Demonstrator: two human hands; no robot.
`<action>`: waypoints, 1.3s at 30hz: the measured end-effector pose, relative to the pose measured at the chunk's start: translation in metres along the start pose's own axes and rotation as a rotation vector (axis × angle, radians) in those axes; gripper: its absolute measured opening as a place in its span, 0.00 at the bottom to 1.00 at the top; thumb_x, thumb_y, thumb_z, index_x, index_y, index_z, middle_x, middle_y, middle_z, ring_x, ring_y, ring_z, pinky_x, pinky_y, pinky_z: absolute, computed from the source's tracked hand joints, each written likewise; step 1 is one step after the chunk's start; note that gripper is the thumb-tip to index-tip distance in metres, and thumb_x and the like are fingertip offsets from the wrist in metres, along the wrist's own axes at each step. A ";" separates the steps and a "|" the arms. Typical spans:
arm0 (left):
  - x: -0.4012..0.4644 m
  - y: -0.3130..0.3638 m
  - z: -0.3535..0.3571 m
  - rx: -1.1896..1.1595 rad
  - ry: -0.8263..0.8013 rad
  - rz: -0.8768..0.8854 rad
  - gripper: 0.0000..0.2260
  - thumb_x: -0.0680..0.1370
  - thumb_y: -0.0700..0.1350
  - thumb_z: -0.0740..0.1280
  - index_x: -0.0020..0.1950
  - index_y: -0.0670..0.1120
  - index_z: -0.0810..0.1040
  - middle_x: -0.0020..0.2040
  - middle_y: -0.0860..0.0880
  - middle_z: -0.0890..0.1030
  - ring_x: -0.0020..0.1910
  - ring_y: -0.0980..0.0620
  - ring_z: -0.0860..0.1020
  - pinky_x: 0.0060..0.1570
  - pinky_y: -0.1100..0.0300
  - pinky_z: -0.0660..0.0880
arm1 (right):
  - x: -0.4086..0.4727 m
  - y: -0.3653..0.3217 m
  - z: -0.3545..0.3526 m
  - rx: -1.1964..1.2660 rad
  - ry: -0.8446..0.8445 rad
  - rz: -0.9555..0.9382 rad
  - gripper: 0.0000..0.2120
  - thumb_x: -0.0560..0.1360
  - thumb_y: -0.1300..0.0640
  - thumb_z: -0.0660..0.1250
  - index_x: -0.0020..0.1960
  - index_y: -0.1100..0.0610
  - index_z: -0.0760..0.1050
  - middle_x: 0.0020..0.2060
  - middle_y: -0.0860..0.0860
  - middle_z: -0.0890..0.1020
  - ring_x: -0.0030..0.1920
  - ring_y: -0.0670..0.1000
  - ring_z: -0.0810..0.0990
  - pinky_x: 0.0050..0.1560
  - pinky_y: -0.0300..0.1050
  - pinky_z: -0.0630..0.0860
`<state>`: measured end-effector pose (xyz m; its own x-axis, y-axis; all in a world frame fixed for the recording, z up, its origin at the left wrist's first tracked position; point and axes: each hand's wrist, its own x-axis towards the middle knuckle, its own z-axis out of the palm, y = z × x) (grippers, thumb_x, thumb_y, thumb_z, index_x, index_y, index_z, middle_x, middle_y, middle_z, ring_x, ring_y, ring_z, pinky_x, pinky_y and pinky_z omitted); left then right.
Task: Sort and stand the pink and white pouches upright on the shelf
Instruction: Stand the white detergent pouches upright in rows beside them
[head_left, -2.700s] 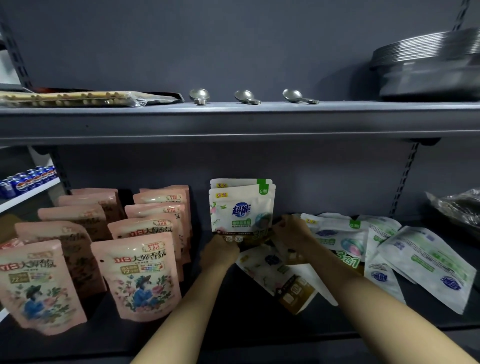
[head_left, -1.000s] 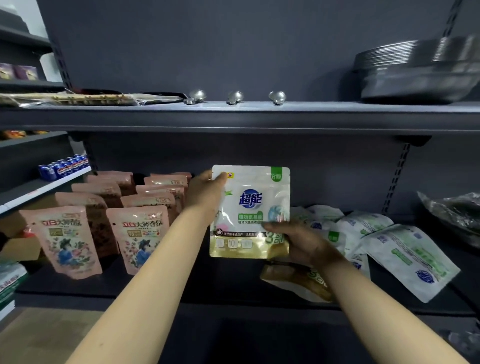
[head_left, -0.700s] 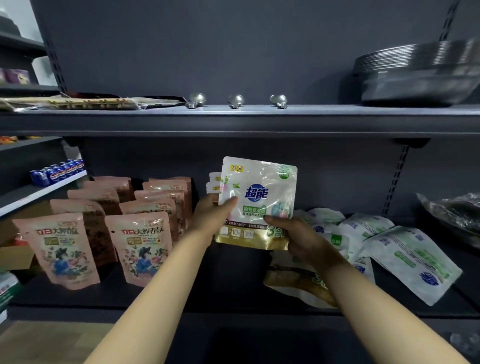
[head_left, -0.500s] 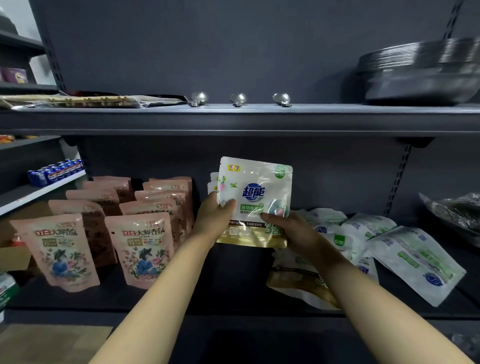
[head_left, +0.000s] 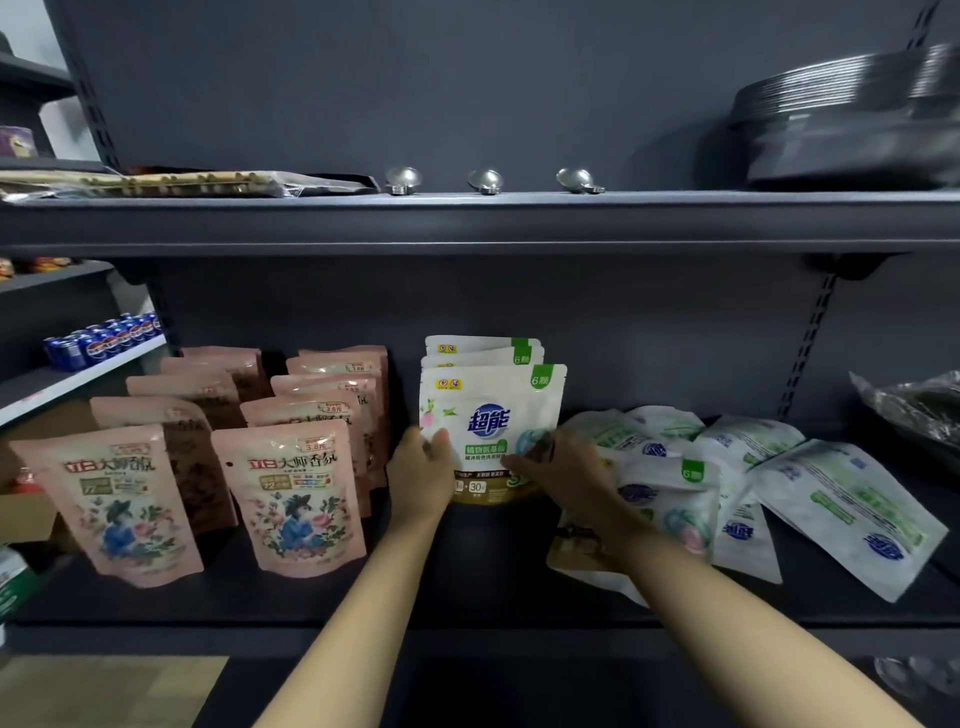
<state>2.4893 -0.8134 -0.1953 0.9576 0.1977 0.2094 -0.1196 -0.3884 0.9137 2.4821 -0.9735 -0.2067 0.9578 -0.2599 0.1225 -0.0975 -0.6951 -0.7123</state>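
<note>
A white pouch with a gold base stands upright at the middle of the dark shelf, in front of two more upright white pouches. My left hand grips its lower left side and my right hand holds its lower right side. Several pink pouches stand upright in two rows to the left. To the right, several white pouches lie flat in a loose pile.
The upper shelf holds three metal spoons, a flat wrapped package and stacked dark trays. Blue cans sit on a side shelf at left. A crinkled plastic bag lies at far right.
I lifted a white pouch from the flat pile with both hands, held it up, then lowered it onto the shelf in front of the two standing white pouches.
</note>
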 end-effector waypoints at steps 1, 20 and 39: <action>0.000 -0.005 0.001 -0.019 -0.006 -0.010 0.13 0.80 0.45 0.58 0.53 0.36 0.74 0.49 0.42 0.78 0.50 0.44 0.76 0.44 0.59 0.67 | 0.000 0.001 0.001 0.013 0.014 0.012 0.29 0.67 0.41 0.73 0.59 0.60 0.72 0.53 0.54 0.80 0.53 0.54 0.78 0.51 0.48 0.77; 0.003 -0.026 0.011 -0.276 -0.151 -0.100 0.10 0.79 0.48 0.57 0.41 0.57 0.73 0.44 0.54 0.80 0.49 0.51 0.79 0.56 0.47 0.76 | -0.007 0.005 0.019 0.184 0.119 0.084 0.28 0.71 0.47 0.72 0.63 0.61 0.68 0.59 0.57 0.78 0.58 0.56 0.77 0.48 0.42 0.72; 0.014 -0.037 0.015 -0.288 -0.027 -0.024 0.20 0.79 0.57 0.56 0.66 0.47 0.71 0.63 0.48 0.77 0.63 0.48 0.73 0.60 0.52 0.73 | 0.001 -0.004 0.016 0.183 0.095 0.156 0.23 0.72 0.55 0.70 0.63 0.62 0.69 0.58 0.57 0.79 0.58 0.57 0.77 0.52 0.45 0.73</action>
<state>2.5108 -0.8094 -0.2313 0.9673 0.1781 0.1804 -0.1622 -0.1118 0.9804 2.4882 -0.9604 -0.2154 0.9044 -0.4224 0.0597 -0.1831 -0.5108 -0.8400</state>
